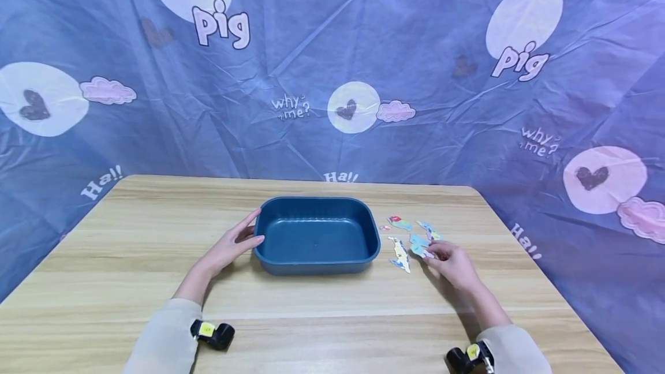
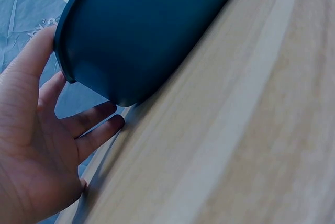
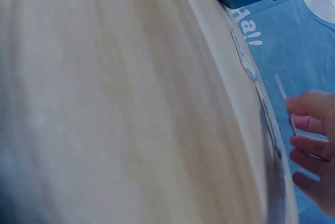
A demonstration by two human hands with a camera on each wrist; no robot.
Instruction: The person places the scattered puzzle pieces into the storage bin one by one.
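OK, L fingers spread at blue bin w/ floor showing; R fingers pinch cutout.

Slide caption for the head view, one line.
Left hand touches a blue bin while right hand pinches a light-blue cutout near other flat cutouts on a wooden table.

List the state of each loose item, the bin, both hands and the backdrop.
Blue bin: upright on the table, uncovered, nothing visible inside.
Left hand: touching the bin's left end.
Light-blue cutout: held, off the table.
Right hand: pinching that cutout.
White cutout: lying flat.
Red-green cutout: lying flat.
Blue-yellow cutout: lying flat.
Small pink piece: lying flat.
Backdrop: hung up, creased.
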